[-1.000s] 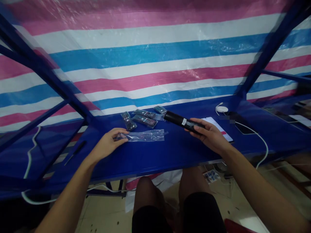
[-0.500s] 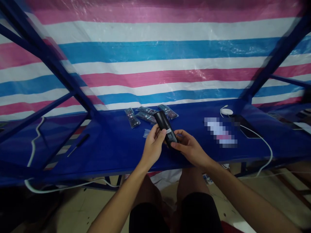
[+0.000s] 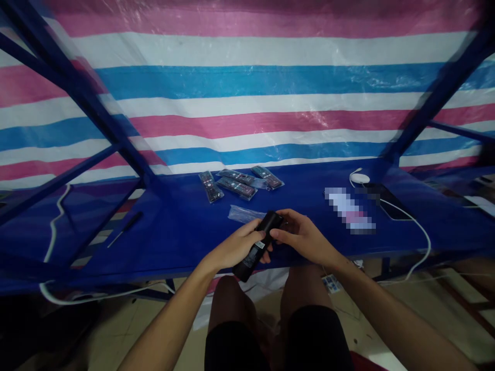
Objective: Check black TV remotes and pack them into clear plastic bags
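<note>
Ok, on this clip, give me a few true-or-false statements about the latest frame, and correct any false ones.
1. The left hand and right hand both hold a black remote control. True.
2. The remote sits inside a clear plastic sleeve. False: it is bare, and the sleeve lies on the blue table beyond the hands.
3. More remotes in plastic sleeves lie further along the table, beyond the hands. True.
4. A screwdriver lies to the right of the hands. False: it lies to their left.
</note>
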A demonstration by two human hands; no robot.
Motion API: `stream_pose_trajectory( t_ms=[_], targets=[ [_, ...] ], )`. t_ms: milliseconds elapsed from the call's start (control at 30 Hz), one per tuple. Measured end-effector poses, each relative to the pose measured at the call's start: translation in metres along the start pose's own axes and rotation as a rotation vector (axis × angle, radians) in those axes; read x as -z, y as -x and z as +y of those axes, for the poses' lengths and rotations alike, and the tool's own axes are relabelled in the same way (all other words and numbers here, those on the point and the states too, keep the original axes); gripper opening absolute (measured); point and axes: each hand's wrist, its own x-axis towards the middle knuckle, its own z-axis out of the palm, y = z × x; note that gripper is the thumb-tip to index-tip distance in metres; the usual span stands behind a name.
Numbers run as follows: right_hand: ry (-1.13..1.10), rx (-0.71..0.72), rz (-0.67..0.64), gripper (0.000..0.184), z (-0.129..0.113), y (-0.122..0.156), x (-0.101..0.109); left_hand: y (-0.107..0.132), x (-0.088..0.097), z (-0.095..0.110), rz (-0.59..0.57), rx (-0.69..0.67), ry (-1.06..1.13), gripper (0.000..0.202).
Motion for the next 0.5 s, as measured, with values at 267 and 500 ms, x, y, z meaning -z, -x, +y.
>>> stream_pose_trajectory(
  t_ms=[267, 500],
  targets=[
    [0.184, -0.007, -0.011, 0.031, -0.002, -0.006, -0.001, 0.006, 0.000, -0.001, -0.054, 0.020, -0.148, 0.031],
    [0.204, -0.090, -0.018, 0.034, -0.004, -0.009, 0.007, 0.004, -0.003, -0.005, -0.048, -0.009, -0.268, 0.034]
  ],
)
